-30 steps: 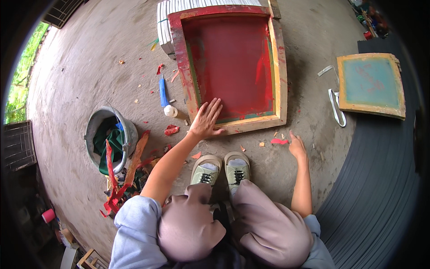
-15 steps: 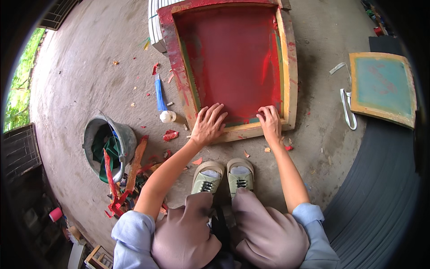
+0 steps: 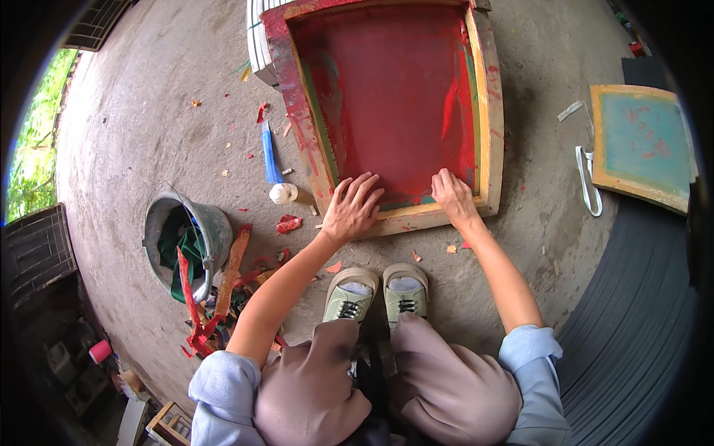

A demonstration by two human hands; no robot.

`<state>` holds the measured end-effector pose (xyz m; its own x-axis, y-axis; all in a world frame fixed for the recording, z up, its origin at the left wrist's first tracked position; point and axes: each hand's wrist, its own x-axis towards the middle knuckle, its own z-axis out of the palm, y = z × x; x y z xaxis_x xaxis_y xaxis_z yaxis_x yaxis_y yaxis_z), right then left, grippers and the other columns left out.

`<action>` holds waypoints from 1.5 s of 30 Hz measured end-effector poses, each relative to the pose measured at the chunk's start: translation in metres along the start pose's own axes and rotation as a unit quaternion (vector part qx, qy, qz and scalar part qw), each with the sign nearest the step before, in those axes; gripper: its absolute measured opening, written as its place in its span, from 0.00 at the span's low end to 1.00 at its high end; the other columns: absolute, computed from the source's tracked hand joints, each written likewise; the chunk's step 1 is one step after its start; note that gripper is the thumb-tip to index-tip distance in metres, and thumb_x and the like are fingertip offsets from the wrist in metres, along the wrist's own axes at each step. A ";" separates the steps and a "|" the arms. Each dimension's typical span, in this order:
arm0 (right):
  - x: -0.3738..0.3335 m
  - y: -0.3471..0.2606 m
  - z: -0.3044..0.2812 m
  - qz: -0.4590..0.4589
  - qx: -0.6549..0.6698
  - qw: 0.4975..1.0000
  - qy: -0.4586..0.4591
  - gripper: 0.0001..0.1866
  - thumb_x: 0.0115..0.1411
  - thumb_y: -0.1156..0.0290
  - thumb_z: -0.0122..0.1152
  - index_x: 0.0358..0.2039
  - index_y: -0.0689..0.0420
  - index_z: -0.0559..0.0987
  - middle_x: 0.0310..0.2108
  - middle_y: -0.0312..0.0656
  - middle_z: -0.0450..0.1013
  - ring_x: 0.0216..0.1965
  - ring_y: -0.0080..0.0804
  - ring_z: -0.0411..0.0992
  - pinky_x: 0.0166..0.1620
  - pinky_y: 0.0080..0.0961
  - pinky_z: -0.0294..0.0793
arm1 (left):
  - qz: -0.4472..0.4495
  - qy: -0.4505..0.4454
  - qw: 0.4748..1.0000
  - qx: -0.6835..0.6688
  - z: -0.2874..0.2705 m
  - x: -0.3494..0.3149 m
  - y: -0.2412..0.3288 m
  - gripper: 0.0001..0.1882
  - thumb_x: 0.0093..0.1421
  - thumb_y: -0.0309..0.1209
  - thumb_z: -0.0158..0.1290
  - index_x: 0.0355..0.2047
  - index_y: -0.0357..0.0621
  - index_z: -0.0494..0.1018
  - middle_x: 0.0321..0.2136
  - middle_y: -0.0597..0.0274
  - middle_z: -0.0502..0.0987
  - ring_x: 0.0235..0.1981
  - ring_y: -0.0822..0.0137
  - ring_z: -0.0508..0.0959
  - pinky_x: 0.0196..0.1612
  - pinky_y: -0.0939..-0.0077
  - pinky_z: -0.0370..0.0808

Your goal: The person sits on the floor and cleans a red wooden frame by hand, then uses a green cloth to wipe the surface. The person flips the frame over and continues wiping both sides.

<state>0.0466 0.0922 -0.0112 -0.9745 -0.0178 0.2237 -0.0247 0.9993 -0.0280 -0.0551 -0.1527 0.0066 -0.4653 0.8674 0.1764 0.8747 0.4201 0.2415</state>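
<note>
A wooden-framed printing screen (image 3: 486,134) with a red-stained mesh lies in front of my feet. Paint marks its wooden rim. My left hand (image 3: 354,209) rests over the near rim toward the left corner, fingers stretched onto the mesh edge. Near the right corner, my right hand (image 3: 454,198) is closed, its fingers curled and pressed together at the inner edge of the near rim. Whatever may be between those fingertips is hidden. Along the inside of the frame run strips of greenish and red-smeared edging.
To the left stand a grey bucket (image 3: 216,230) with dark green cloth and a pile of red scraps (image 3: 199,338). A blue-handled tool (image 3: 269,152) and a white round-topped item (image 3: 282,194) lie nearer. At right, a smaller teal screen (image 3: 643,137) sits by dark ridged sheets (image 3: 632,312).
The fingers of my right hand have drawn together into a tighter curl at the rim. My left hand stays on the frame. The whole view has shifted slightly.
</note>
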 end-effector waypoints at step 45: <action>-0.002 -0.027 -0.044 0.362 -0.008 0.921 -0.145 0.09 0.48 0.67 0.67 0.27 0.59 0.80 0.40 0.46 0.65 0.46 0.42 0.65 0.46 0.39 0.65 | 0.056 -0.092 0.941 -0.320 0.007 0.027 0.039 0.09 0.55 0.29 0.57 0.36 0.44 0.71 0.33 0.61 0.74 0.36 0.59 0.74 0.41 0.64 0.69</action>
<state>0.0591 0.0669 0.0319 -0.7536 0.6469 -0.1167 0.6551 0.7537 -0.0521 -0.0330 -0.1111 0.0136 -0.2920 0.9530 0.0808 0.6294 0.1279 0.7665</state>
